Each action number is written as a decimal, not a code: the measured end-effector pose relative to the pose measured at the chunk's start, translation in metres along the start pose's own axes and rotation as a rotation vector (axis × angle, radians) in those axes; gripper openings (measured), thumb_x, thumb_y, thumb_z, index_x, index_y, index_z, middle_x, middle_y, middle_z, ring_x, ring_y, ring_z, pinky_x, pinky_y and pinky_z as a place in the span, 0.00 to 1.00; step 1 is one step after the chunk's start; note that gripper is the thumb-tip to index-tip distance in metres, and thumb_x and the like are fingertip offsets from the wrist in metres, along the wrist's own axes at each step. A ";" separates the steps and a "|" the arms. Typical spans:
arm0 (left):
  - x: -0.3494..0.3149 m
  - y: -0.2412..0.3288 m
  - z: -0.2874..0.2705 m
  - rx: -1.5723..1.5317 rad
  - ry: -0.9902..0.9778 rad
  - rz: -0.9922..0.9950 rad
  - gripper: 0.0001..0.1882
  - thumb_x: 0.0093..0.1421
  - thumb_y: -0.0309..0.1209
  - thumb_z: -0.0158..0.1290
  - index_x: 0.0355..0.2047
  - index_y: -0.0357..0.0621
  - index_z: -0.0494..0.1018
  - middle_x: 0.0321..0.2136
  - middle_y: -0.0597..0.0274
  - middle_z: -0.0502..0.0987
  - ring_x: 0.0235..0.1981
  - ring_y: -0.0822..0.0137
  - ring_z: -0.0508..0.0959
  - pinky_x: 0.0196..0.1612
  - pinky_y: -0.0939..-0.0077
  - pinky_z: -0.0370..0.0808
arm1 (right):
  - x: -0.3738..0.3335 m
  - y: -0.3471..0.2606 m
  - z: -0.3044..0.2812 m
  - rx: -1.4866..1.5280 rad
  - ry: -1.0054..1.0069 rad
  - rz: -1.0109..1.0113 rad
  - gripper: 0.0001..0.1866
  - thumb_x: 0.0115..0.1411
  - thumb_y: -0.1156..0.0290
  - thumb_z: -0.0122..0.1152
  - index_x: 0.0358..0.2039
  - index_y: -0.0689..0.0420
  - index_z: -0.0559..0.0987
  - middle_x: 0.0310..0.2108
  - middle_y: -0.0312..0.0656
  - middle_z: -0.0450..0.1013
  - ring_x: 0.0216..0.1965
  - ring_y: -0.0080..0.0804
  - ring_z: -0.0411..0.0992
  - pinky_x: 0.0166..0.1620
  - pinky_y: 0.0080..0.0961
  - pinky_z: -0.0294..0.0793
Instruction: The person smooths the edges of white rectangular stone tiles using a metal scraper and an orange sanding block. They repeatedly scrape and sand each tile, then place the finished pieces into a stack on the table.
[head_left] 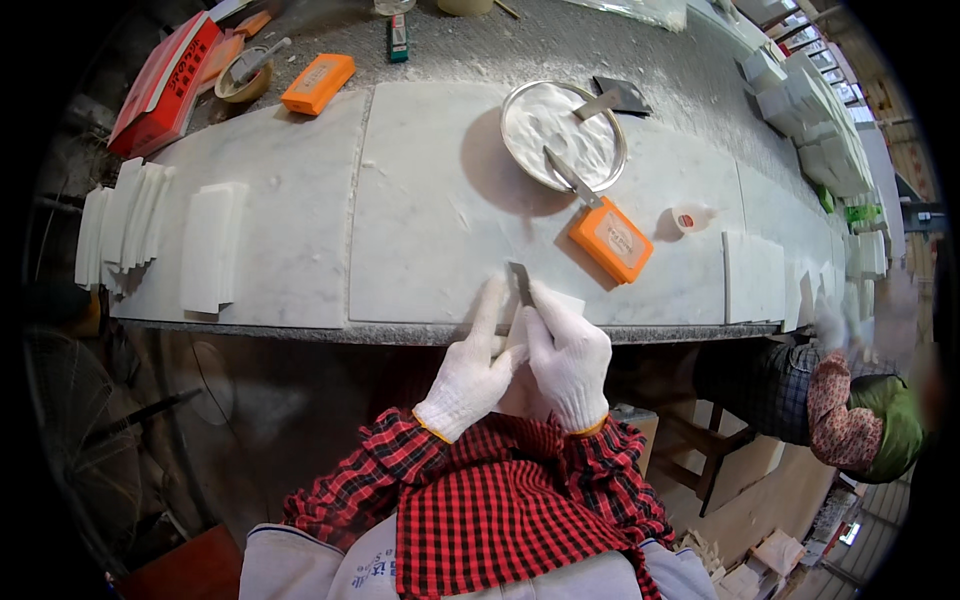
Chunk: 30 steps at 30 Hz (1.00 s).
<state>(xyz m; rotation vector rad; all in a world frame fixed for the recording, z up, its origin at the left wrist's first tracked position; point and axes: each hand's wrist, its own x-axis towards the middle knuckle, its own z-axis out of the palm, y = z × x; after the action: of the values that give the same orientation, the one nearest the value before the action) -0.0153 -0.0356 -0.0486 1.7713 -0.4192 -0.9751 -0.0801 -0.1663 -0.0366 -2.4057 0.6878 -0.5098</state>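
Observation:
Both my hands wear white knitted gloves at the table's near edge. My right hand (568, 360) grips a small flat metal blade (520, 284), its end pointing away from me. My left hand (468, 375) holds a white tile piece (518, 392) that shows between the hands, partly hidden by the gloves; its index finger stretches forward along the piece. Beyond them stands a metal bowl (507, 150) of white paste (550, 125). One spatula (597, 104) rests in the paste, and a knife-like spatula (575, 180) leans over the near rim toward an orange box (611, 240).
White tiles stand stacked at left (130, 215), with a flat pile (212, 247) beside them. More tiles (753, 277) lie at right, near a small bottle (692, 219). Far left are a red box (165, 85) and an orange box (318, 84). Another person (845, 405) works at right.

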 end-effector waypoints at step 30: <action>0.005 -0.015 -0.002 -0.220 -0.030 0.105 0.41 0.77 0.40 0.46 0.78 0.36 0.37 0.75 0.46 0.51 0.69 0.62 0.63 0.72 0.70 0.57 | -0.024 0.006 -0.079 0.770 -0.349 0.522 0.23 0.64 0.75 0.64 0.60 0.65 0.79 0.36 0.39 0.82 0.32 0.15 0.75 0.36 0.17 0.76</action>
<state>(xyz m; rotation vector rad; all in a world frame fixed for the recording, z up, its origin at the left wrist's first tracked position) -0.0132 -0.0319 -0.0644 1.5238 -0.4036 -0.9370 -0.1404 -0.1898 0.0153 -1.4665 0.7489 -0.0895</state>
